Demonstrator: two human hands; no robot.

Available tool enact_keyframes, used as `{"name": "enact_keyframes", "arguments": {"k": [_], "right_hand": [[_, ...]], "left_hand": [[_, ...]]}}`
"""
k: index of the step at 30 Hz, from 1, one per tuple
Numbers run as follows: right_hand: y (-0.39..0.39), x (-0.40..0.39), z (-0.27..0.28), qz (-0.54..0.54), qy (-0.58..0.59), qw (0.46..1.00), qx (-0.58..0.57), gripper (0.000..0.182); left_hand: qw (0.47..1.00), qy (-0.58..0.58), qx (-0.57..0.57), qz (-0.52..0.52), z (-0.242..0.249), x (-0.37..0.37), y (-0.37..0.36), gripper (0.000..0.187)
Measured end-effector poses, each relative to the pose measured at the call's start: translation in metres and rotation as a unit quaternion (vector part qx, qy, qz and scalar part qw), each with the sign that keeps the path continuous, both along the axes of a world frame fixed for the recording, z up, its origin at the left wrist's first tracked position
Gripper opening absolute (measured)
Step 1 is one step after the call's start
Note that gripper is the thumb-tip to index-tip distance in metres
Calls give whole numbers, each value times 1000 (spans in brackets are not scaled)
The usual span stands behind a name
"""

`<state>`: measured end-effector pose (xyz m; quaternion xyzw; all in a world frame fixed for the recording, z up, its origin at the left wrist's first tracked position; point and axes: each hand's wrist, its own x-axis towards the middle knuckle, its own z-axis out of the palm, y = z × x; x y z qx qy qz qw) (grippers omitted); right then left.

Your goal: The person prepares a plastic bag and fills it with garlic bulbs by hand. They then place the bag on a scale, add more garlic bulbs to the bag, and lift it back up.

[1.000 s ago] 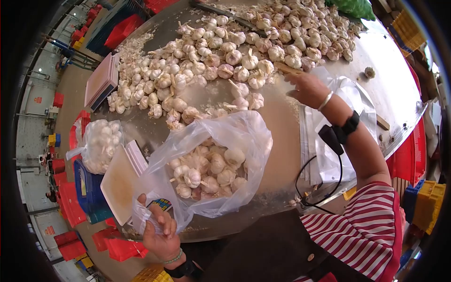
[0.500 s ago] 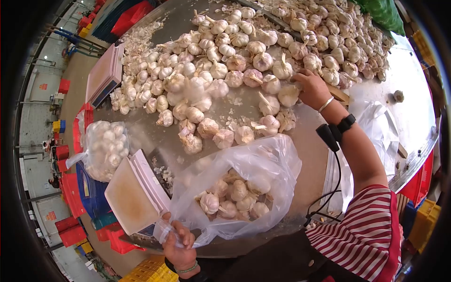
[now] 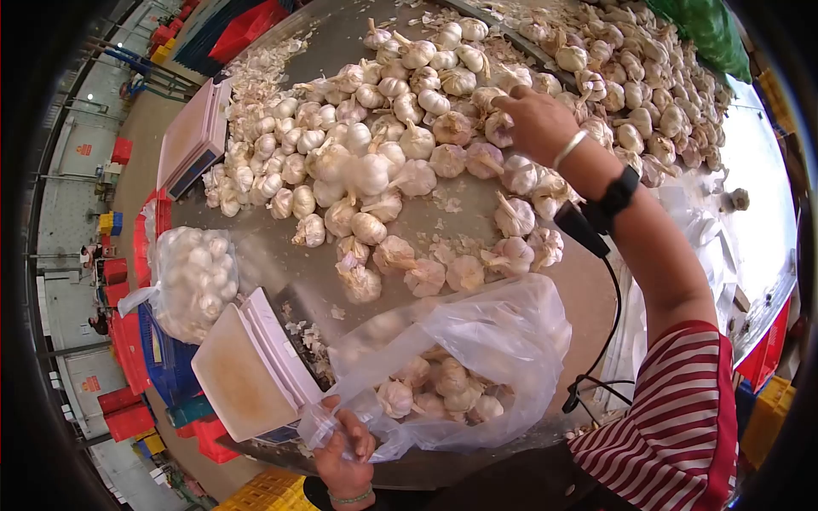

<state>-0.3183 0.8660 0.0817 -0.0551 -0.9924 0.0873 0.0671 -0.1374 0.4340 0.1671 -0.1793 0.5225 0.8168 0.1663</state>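
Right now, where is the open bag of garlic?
In the head view, the open bag lies at lower centre, right of the nearer scale, this side of the loose garlic bulbs, its edge in the left hand.

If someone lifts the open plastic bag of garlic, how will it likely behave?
The open plastic bag will probably sag and fold, since its thin film looks wrinkled. The garlic bulbs inside may roll out, because its mouth gapes and only the left hand holds its edge.

garlic bulbs (image 3: 417, 140) are creamy white with pinky-purple blushes, plastic bag (image 3: 520, 341) is see-through whitish, sleeve (image 3: 660, 417) has dark red and white stripes, net sack (image 3: 707, 38) bright green
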Motion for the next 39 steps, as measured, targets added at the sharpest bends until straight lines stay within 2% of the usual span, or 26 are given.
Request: {"name": "enact_keyframes", "arguments": {"k": [1,3,4,8,11,14,17,19,20,21,23,24,25,27,29,30,31,33,36,37,39], "right_hand": [[-6,-9,-2,0,1,1000,-3,38],[-16,-24,-10,38,-175,979,101,35],[-21,-28,-12,33,-190,974,123,31],[-26,-30,-13,20,-174,977,126,30],[-23,-32,-16,50,-174,972,147,29],[-28,-28,-10,22,-171,974,149,28],[-27,-16,-10,-14,-144,982,121,34],[-23,-5,-5,16,-130,988,84,36],[-19,2,-4,34,-107,992,56,46],[-15,9,-3,36,-103,992,62,46],[-12,30,2,-10,-41,987,-153,55],[-12,52,2,-14,19,920,-390,56],[-21,66,12,-5,36,872,-488,53],[-42,101,45,-8,-12,780,-626,48],[-70,141,77,33,-58,680,-731,45],[-84,156,82,62,-82,641,-761,46],[-96,170,89,66,-125,622,-770,65],[-128,195,103,102,-191,593,-776,66],[-179,213,102,178,-319,485,-794,66],[-195,213,100,220,-342,476,-779,61],[-224,211,100,237,-355,544,-722,45]], "left_hand": [[1000,1,2,-1,0,1,-1,56],[1000,4,1,0,-3,0,-3,56],[1000,3,7,3,-5,1,-5,56],[1000,-11,23,14,-5,1,-2,55],[999,5,32,-2,-3,3,-2,55],[999,23,43,-10,0,8,-5,54],[998,25,50,9,4,17,-10,53],[998,39,45,0,6,24,-17,53],[998,51,37,-11,7,26,-20,52],[998,56,42,-7,8,28,-24,52],[997,70,41,-1,10,33,-29,52],[996,64,64,13,14,37,-34,51],[996,61,67,17,16,34,-36,51],[993,100,68,3,21,41,-39,51],[992,106,69,16,31,46,-37,53],[990,118,73,18,36,47,-36,55],[990,116,71,23,39,50,-36,55],[986,150,66,11,44,56,-37,53],[984,165,61,34,53,64,-43,55],[981,179,57,47,56,68,-46,56],[979,192,49,43,64,72,-57,58]]}}
